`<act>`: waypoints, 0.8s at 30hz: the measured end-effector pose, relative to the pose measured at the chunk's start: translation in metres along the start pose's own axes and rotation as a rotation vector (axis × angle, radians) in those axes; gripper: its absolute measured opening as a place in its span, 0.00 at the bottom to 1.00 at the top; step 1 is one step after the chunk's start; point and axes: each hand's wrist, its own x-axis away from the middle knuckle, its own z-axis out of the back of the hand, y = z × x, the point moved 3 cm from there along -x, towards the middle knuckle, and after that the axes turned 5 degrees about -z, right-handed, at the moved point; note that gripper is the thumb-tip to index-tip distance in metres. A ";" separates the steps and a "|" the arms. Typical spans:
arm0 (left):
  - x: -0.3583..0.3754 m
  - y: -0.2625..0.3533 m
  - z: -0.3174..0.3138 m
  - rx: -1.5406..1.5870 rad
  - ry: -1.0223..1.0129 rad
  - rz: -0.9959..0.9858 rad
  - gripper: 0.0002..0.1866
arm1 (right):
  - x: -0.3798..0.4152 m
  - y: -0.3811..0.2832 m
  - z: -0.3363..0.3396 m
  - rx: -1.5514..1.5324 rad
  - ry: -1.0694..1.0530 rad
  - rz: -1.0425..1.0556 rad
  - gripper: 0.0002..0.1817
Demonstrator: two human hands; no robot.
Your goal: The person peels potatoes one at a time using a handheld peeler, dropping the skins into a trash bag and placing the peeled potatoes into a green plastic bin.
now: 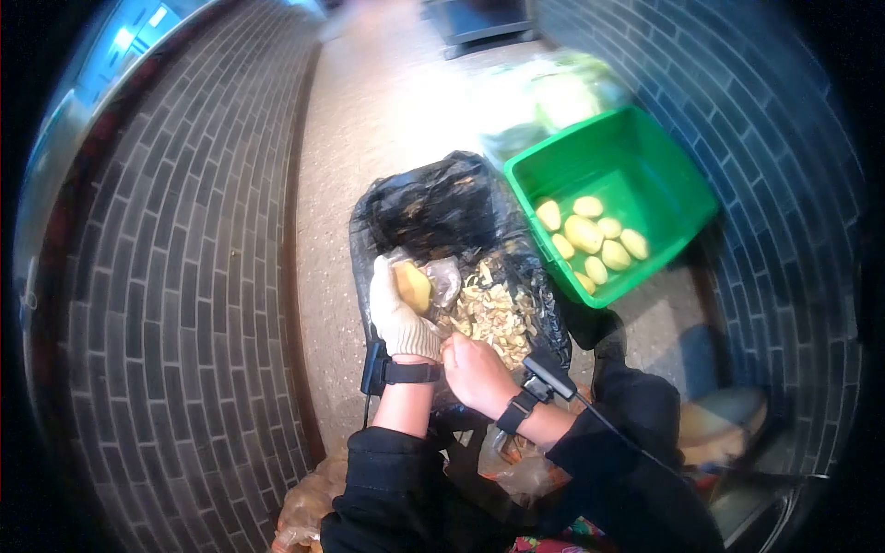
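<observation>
My left hand (pixel 398 304), in a white knitted glove, is closed around a yellow potato (pixel 413 288) above a container lined with a black plastic bag (pixel 419 212). A heap of peelings (pixel 493 318) lies in the bag, below and to the right of the potato. My bare right hand (pixel 475 369) is curled closed beside my left wrist, close to the glove's cuff. Whatever its fingers hold, if anything, is hidden. Both wrists wear black straps with small devices.
A green plastic crate (pixel 664 161) with several peeled potatoes (pixel 584 234) stands to the right. Behind it is a clear bag with pale green contents (pixel 562 92). Brick walls (pixel 198 230) flank the floor (pixel 327 203). Plastic bags (pixel 313 502) lie by my legs.
</observation>
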 end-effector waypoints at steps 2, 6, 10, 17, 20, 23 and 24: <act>0.009 0.015 -0.002 0.096 -0.064 0.111 0.20 | -0.002 0.001 0.010 -0.049 -0.022 -0.037 0.14; 0.003 0.026 0.006 0.146 -0.120 0.313 0.18 | -0.014 -0.002 0.041 -0.097 0.107 0.026 0.15; 0.018 0.033 0.003 0.057 -0.094 0.333 0.18 | -0.024 -0.009 0.060 0.018 0.138 0.115 0.15; 0.025 0.030 0.001 -0.132 -0.290 0.343 0.18 | -0.027 -0.019 0.061 0.068 0.101 0.134 0.15; 0.014 0.015 0.012 -0.083 -0.266 0.384 0.14 | -0.028 -0.020 0.051 0.107 0.091 0.118 0.15; 0.007 0.008 0.017 -0.088 -0.166 0.201 0.10 | -0.024 -0.020 0.037 0.145 0.074 0.076 0.15; 0.007 0.009 0.016 -0.066 -0.164 0.183 0.10 | -0.024 -0.020 0.034 0.170 0.062 0.038 0.15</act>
